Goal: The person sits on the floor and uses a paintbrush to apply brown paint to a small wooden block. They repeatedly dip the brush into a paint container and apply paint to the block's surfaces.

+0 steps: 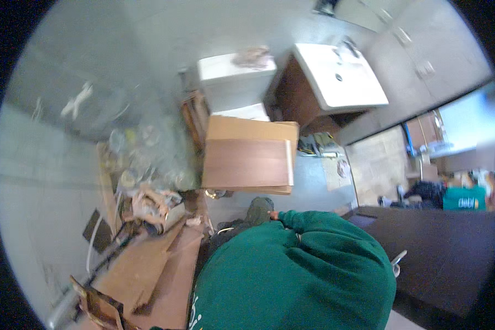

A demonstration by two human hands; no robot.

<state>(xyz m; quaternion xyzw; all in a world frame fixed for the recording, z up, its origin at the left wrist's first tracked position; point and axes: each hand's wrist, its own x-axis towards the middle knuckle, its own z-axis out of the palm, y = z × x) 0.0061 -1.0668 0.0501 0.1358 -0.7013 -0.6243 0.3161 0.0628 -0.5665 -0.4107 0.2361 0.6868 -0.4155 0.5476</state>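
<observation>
My right hand [273, 215] is beside my thigh, at the end of a green sleeve. Only a small part of it shows, and its fingers are too blurred to read. Just beyond it, a brown board [247, 163] lies over a cardboard box [253, 127] in front of the toilet. My left hand is out of sight; a bit of green sleeve shows at the lower edge. Close to that sleeve is a brown, curved-edged object [102, 308], whose kind I cannot make out.
Behind the box stands a white toilet [234, 82], with a white sink [341, 77] on a brown cabinet to its right. Scraps and long brown boards [143, 269] crowd the left. Tools [319, 146] lie below the sink. A dark door [440, 247] stands at right.
</observation>
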